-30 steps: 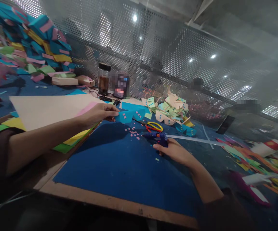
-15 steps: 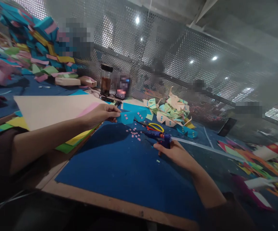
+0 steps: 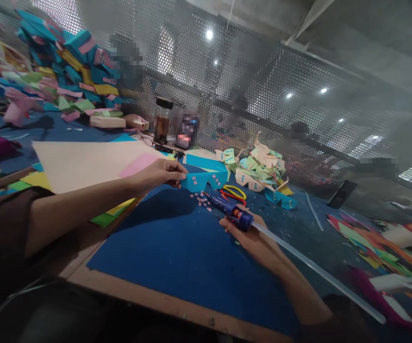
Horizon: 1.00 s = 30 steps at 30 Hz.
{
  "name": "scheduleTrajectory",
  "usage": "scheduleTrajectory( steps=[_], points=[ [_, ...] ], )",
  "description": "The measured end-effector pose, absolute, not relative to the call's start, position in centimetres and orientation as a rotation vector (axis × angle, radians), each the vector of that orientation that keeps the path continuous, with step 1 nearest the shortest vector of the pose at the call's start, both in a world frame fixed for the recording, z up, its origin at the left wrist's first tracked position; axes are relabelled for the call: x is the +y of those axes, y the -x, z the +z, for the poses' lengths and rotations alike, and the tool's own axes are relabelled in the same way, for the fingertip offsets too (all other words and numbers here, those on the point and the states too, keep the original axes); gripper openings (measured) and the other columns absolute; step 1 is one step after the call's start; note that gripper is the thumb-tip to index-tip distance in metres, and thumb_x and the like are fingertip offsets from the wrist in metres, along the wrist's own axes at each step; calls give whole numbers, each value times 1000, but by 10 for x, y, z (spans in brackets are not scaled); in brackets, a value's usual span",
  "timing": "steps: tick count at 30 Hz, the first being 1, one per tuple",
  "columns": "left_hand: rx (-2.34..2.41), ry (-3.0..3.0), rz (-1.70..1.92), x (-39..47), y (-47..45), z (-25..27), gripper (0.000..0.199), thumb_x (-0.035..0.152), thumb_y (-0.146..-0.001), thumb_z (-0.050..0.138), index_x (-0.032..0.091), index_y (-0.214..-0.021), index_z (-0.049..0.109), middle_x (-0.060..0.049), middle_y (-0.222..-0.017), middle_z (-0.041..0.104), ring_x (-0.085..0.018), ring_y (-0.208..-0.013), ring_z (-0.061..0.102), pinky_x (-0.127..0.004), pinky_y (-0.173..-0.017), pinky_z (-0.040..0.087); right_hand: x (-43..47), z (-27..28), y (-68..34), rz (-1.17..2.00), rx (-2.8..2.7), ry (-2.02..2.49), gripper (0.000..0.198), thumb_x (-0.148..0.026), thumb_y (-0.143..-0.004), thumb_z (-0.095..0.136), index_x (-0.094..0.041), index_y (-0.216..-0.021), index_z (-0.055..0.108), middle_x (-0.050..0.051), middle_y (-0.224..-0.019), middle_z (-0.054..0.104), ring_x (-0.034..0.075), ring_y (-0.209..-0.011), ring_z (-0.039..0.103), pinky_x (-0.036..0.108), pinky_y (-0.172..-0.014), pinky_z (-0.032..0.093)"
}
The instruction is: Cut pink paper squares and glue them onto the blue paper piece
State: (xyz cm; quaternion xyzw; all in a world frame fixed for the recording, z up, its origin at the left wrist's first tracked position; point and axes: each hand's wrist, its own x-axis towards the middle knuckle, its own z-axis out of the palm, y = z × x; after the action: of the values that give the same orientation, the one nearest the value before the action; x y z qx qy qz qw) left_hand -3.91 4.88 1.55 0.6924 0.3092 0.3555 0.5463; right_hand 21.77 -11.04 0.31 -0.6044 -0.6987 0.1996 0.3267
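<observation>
My left hand [image 3: 170, 172] pinches the left end of a blue paper strip [image 3: 206, 180], cut like a pair of glasses and dotted with small pink squares. Wrapped round the handle of a blue glue gun [image 3: 229, 209] is my right hand [image 3: 246, 233]. The gun's nozzle points up and left, just below the strip; I cannot tell whether they touch. A long clear glue stick [image 3: 316, 269] sticks out of the gun's back. Small pink paper squares [image 3: 201, 200] lie on the blue table mat [image 3: 177, 257] under the nozzle. Yellow-and-red-handled scissors [image 3: 235, 193] rest behind the gun.
A heap of cut paper strips [image 3: 263, 164] sits behind the scissors. Large paper sheets [image 3: 80, 162] lie to the left, a lidded jar [image 3: 163, 119] and phone [image 3: 187, 131] at the back. Coloured paper [image 3: 370, 243] covers the right; a pink glue gun [image 3: 16, 107] lies far left.
The glue gun has turned in my right hand, its glue stick now slanting down to the right and its nozzle nearer the blue strip. My left hand keeps its hold; the whole view has shifted slightly.
</observation>
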Motion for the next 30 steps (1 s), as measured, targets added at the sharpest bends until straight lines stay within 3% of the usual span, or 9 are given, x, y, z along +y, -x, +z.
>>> scheduleTrajectory(
  steps=[8,15,22,30],
  points=[
    [694,-1611,787,48,37,10,15,27,-78,71,15,-80,62,1,-71,61,-13,-66,63,-26,-66,49,-110,-2,-208,416,-1855,1525,22,-44,-87,62,-23,-84,55,-4,-68,57,12,-57,52,23,-52,37],
    [662,-1537,754,45,34,8,14,22,-75,72,15,-76,58,1,-67,62,-14,-67,66,-27,-66,50,-114,8,-203,244,-1907,1553,17,-39,-87,60,-23,-87,56,-4,-69,59,13,-59,55,21,-55,38],
    [648,-1539,743,47,34,6,14,22,-75,71,16,-78,58,0,-66,65,-15,-67,67,-28,-66,50,-109,3,-207,5,-1994,1598,11,-33,-83,61,-25,-91,59,-2,-76,66,17,-66,62,23,-60,40],
    [648,-1557,722,43,34,9,17,25,-76,72,16,-79,58,-1,-66,66,-14,-65,66,-26,-63,49,-110,3,-214,3,-2115,1623,16,-27,-85,59,-25,-100,57,1,-93,69,21,-81,66,25,-66,41]
  ],
)
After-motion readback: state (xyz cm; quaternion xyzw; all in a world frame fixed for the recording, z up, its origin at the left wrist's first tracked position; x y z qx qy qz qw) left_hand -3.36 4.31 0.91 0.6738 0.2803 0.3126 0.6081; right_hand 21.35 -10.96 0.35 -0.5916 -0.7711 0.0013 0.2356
